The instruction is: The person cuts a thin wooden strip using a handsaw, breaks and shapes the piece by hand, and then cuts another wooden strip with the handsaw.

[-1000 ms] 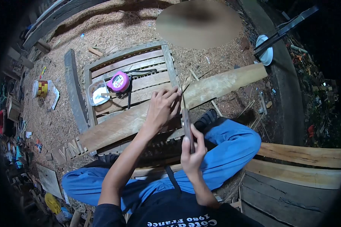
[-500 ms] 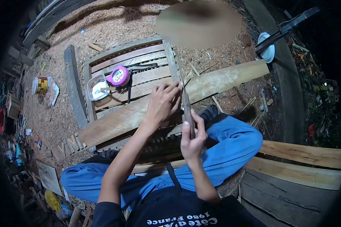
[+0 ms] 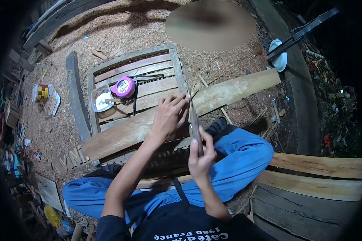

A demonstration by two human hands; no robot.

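Note:
My right hand (image 3: 202,153) is wrapped round the dark handle of a long narrow tool (image 3: 194,124), which points away from me across a long wooden board (image 3: 233,89). My left hand (image 3: 171,114) lies over the board, its fingertips bent together at the tool's far end; whatever they may pinch is too small to make out. Beneath the board is a slatted wooden frame (image 3: 138,66). On its slats rest a pink tape measure (image 3: 124,87), a dark pen-like stick (image 3: 135,98) and a clear tub with white material (image 3: 102,99). Small wood pieces (image 3: 74,157) sit at the board's left end.
A curved grey plank (image 3: 77,94) and a yellow-red can (image 3: 40,93) are on the left. A white dish (image 3: 278,56) sits under a dark bar at upper right. Boards (image 3: 321,164) lie at lower right. Wood shavings cover the ground (image 3: 120,28).
The tool and my right hand shift forward, then back toward me. My left hand stays by the tool's far end. The whole view also shifts slightly.

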